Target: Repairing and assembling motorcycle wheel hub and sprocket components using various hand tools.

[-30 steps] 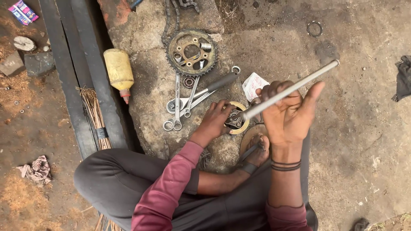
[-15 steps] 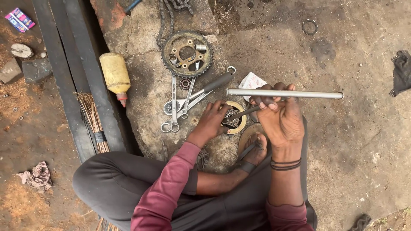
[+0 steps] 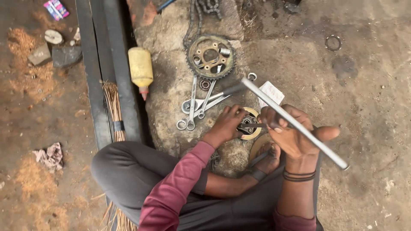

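At the centre of the frame the left hand rests with fingers curled over a round hub part with a yellowish ring, gripping it against the ground. The right hand, just right of centre, is closed around a long steel rod, which runs diagonally from the upper middle down to the lower right; the thumb sticks out to the right beneath the rod. The rod's upper end lies near a small metal ring and a white paper scrap. Above the hands sits a toothed sprocket with a chain trailing to the top edge. Several spanners lie fanned out just left of the hub part. A yellow oil bottle lies in the upper left beside a dark metal rail. A rag sits at the left edge on dirt.
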